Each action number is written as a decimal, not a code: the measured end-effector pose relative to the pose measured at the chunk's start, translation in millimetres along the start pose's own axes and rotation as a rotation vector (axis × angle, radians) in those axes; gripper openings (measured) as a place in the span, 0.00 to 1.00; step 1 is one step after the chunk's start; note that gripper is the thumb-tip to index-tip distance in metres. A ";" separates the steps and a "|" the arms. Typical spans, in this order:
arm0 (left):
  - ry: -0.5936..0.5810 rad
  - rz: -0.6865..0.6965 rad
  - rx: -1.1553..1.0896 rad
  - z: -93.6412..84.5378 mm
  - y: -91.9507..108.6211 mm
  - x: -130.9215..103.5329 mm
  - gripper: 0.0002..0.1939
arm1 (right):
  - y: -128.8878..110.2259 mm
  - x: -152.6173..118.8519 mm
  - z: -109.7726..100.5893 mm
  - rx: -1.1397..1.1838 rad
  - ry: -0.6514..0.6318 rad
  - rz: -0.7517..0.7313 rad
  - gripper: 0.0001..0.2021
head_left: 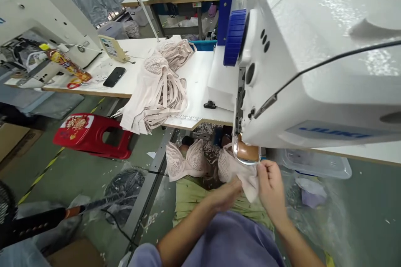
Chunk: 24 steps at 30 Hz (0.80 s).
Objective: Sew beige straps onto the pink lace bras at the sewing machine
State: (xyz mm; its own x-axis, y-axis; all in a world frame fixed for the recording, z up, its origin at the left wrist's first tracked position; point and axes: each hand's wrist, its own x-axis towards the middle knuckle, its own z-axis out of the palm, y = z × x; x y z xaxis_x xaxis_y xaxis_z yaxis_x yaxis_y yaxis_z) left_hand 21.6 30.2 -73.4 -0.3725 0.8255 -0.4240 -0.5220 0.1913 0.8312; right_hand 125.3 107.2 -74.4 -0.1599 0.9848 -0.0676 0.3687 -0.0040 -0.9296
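Observation:
Both my hands hold a pale pink lace garment [233,169] just below the head of a white sewing machine [313,58]. My left hand [227,195] grips the fabric from underneath. My right hand [271,185] pinches its edge close to a brown rounded part [247,151] under the machine head. More of the lace garment [184,160] hangs to the left over my lap.
A pile of pink garments [159,85] lies on the white table [197,75], with a phone [114,76] and a control box [111,47] further left. A red plastic stool [90,133] stands on the floor. A clear tray [316,164] sits at the right.

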 end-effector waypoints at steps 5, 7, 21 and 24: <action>0.049 -0.034 -0.213 17.8 -4.9 3.8 0.29 | 4.8 -29.6 31.6 0.062 0.018 -0.123 0.14; 0.111 -0.019 -0.173 13.5 -0.3 3.2 0.27 | 8.1 -30.5 30.4 0.077 -0.022 -0.207 0.12; -0.445 -0.133 0.487 -18.4 70.3 -5.4 0.26 | -35.2 10.7 -47.9 -0.260 -0.742 -0.432 0.04; -0.317 -0.172 0.307 -22.3 69.9 -2.0 0.24 | -27.9 10.6 -53.3 -0.180 -0.369 -0.263 0.06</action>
State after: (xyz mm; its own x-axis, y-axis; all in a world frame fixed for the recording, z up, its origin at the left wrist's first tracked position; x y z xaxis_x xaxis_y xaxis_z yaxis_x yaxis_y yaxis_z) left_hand -31.2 30.0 -22.4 -0.0232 0.8805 -0.4734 -0.2869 0.4478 0.8469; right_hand 162.1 127.0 -29.9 -0.5711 0.8208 0.0063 0.4199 0.2987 -0.8570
